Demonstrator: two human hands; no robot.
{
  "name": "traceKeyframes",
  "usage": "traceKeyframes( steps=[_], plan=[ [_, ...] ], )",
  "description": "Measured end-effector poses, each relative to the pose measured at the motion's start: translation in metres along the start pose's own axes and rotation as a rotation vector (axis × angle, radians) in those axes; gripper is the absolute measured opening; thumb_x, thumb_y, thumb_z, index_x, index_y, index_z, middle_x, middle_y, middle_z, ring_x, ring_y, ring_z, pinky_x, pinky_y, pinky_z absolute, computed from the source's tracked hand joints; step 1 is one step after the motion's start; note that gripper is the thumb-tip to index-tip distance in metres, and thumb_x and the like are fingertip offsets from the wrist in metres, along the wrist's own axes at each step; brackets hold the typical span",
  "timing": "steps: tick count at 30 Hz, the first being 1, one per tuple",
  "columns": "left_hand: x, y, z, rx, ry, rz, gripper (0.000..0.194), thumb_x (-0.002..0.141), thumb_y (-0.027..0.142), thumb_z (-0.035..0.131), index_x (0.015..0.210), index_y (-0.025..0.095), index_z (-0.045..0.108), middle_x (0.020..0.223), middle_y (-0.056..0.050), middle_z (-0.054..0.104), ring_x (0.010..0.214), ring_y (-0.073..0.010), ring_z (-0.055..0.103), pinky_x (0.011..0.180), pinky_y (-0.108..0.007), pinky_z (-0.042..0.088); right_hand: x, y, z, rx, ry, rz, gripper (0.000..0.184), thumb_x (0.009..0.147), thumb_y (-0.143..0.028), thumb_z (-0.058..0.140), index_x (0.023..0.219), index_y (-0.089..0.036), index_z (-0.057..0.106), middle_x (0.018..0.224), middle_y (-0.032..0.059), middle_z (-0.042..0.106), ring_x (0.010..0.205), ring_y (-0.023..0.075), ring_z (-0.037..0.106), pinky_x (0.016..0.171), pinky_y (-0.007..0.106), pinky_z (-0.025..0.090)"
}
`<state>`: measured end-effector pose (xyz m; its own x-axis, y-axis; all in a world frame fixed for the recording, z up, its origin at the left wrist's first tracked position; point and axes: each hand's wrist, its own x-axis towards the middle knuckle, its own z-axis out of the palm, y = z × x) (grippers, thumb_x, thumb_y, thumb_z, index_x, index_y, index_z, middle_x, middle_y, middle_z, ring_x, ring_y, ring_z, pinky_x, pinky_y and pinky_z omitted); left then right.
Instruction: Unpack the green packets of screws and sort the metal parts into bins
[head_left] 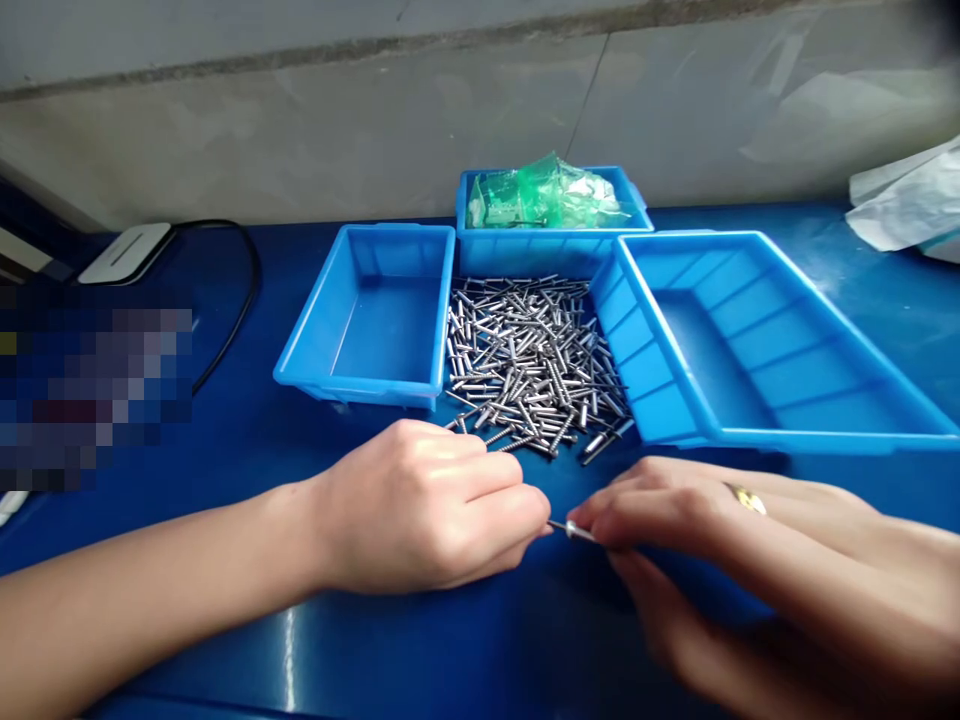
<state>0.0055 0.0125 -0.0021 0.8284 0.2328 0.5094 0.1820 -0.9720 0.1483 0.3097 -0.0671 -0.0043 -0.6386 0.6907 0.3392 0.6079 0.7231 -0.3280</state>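
Observation:
A single pop rivet [579, 531] bridges my two hands just in front of a heap of metal fasteners. My left hand [442, 505] is closed, and the thin pin end of the rivet runs to its fingertips. Between thumb and fingers, my right hand [690, 520] pinches the thicker body end; a gold-coloured ring is on one finger. The heap [532, 365] mixes silver rivets and threaded screws, lying loose on the blue table [375, 650]. My left knuckles hide part of its near edge.
Blue bins surround the heap: a left bin [439, 385], a larger right bin [667, 350] and a back bin [532, 248] holding green plastic wrapping [551, 195]. A white box-shaped device [127, 252] with a black cable [251, 290] lies far left. White sheeting [907, 195] sits far right.

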Motion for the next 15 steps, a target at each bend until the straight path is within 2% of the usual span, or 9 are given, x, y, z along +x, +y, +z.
traceKeyframes(
  steps=[4, 8, 12, 15],
  plan=[
    [-0.002, 0.001, 0.000, -0.018, 0.035, -0.031, 0.059, 0.139, 0.014, 0.056, 0.089, 0.015, 0.086, 0.078, 0.000, 0.084, 0.061, -0.0157, 0.070, 0.061, -0.036, 0.058, 0.005, 0.002, 0.005, -0.032, 0.003, 0.021, 0.025, 0.121, -0.055, 0.084, 0.117, -0.031, 0.083, 0.089, 0.0028, 0.078, 0.083, 0.0278, 0.081, 0.069, 0.033, 0.063],
    [-0.005, 0.001, -0.002, -0.018, 0.037, -0.062, 0.056, 0.141, 0.019, 0.059, 0.091, 0.017, 0.086, 0.081, 0.000, 0.087, 0.063, -0.0142, 0.074, 0.063, -0.032, 0.060, 0.008, 0.003, 0.007, -0.055, 0.002, 0.045, 0.020, 0.120, -0.049, 0.084, 0.114, -0.030, 0.078, 0.085, 0.0018, 0.076, 0.078, 0.0266, 0.078, 0.065, 0.033, 0.059],
    [-0.004, 0.002, -0.004, -0.046, 0.047, -0.074, 0.054, 0.141, 0.020, 0.060, 0.093, 0.015, 0.087, 0.081, 0.000, 0.086, 0.064, -0.0139, 0.074, 0.063, -0.031, 0.060, 0.019, 0.004, 0.002, -0.064, -0.002, 0.020, 0.015, 0.123, -0.028, 0.074, 0.110, -0.030, 0.070, 0.080, -0.0018, 0.073, 0.065, 0.0219, 0.073, 0.060, 0.032, 0.054],
    [-0.003, 0.003, -0.005, -0.047, 0.067, -0.082, 0.050, 0.137, 0.015, 0.061, 0.095, 0.015, 0.087, 0.080, 0.000, 0.085, 0.062, -0.0141, 0.073, 0.061, -0.032, 0.059, 0.030, 0.005, -0.001, -0.093, 0.007, -0.074, 0.032, 0.126, -0.008, 0.051, 0.104, -0.029, 0.060, 0.075, -0.0059, 0.067, 0.052, 0.0150, 0.066, 0.054, 0.031, 0.049]
  ],
)
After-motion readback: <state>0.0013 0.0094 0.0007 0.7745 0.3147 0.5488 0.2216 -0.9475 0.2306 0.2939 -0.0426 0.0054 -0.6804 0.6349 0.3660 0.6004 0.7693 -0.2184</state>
